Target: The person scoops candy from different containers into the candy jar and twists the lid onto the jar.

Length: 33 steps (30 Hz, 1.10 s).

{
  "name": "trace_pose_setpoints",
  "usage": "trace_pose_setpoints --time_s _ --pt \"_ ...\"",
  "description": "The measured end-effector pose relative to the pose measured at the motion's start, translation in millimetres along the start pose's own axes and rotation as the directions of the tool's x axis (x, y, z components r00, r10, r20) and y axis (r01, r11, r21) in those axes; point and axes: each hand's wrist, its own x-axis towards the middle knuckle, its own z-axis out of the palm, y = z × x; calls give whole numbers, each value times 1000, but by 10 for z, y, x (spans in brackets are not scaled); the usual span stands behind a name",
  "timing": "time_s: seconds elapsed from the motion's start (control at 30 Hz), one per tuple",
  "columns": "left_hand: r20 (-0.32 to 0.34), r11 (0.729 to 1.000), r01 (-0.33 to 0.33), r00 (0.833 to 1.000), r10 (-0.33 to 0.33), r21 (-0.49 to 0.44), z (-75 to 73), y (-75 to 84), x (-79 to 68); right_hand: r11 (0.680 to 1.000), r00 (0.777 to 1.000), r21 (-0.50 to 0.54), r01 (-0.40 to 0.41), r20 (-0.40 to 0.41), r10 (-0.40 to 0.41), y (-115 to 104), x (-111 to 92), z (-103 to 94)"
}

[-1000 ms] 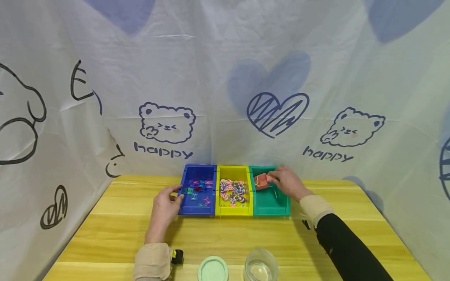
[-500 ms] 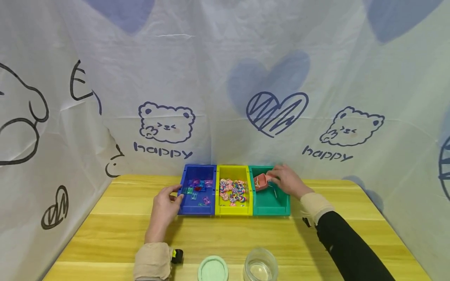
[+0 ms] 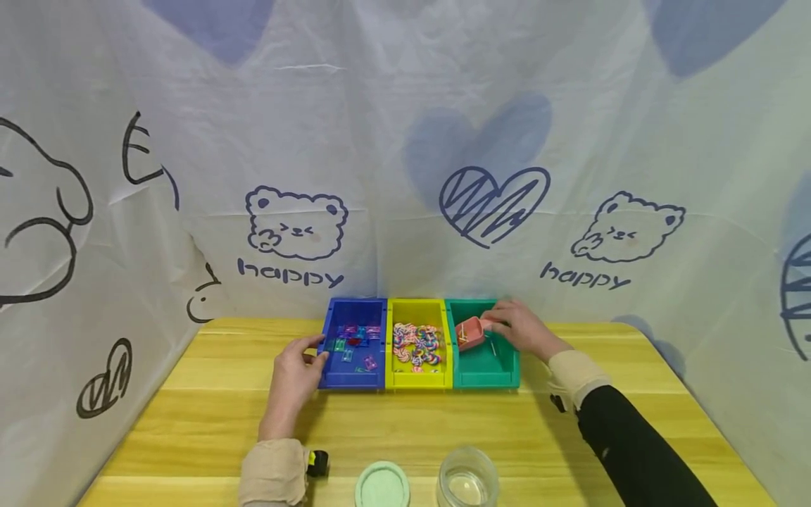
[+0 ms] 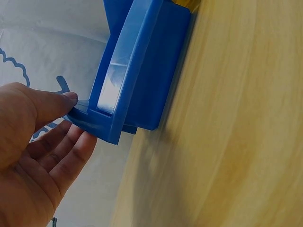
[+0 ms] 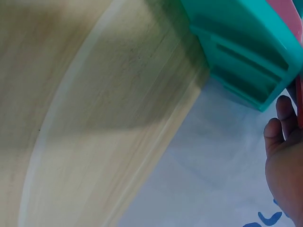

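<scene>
My left hand point(image 3: 299, 373) pinches the left rim of the blue bin point(image 3: 356, 310). In the left wrist view the thumb lies over the blue bin's point(image 4: 151, 75) edge and the fingers are underneath. Blue, purple and green translucent pieces lie in that bin. My right hand point(image 3: 522, 331) grips the handle of a small pink scoop point(image 3: 470, 334), held inside the green bin point(image 3: 484, 370) near its left wall. Thin pale sticks show in the scoop, and a few lie on the bin floor. In the right wrist view the hand point(image 5: 286, 158) is partly cut off beside the green bin point(image 5: 246, 47).
Between the two bins stands a yellow bin point(image 3: 418, 310) holding swirled lollipop-shaped pieces point(image 3: 418, 345). A clear jar point(image 3: 467, 480) and a pale green round lid point(image 3: 382, 486) are at the front of the wooden table point(image 3: 355, 426). A printed cloth point(image 3: 393, 105) hangs close behind the bins.
The scoop has shifted slightly toward the front of the green bin, and its mouth shows more of the sticks inside. My left hand stays at the blue bin's rim.
</scene>
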Motion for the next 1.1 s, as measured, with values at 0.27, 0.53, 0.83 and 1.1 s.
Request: trace_pose_setpoints --time_s 0.27,0.53,0.83,1.1 --pt "-1 1000 -2 1000 2 -3 -5 -10 -7 997 1000 81 10 -2 -9 51 -67 -3" --pt "2 1000 8 1000 -8 -1 -6 -14 -9 979 997 188 -82 0 83 56 -167 25" --pt "9 1000 7 1000 -7 0 4 -13 -5 943 988 307 -130 -36 148 65 -290 75" --pt "10 1000 11 1000 -11 -6 8 -6 -4 908 974 376 -184 -54 220 38 -387 89"
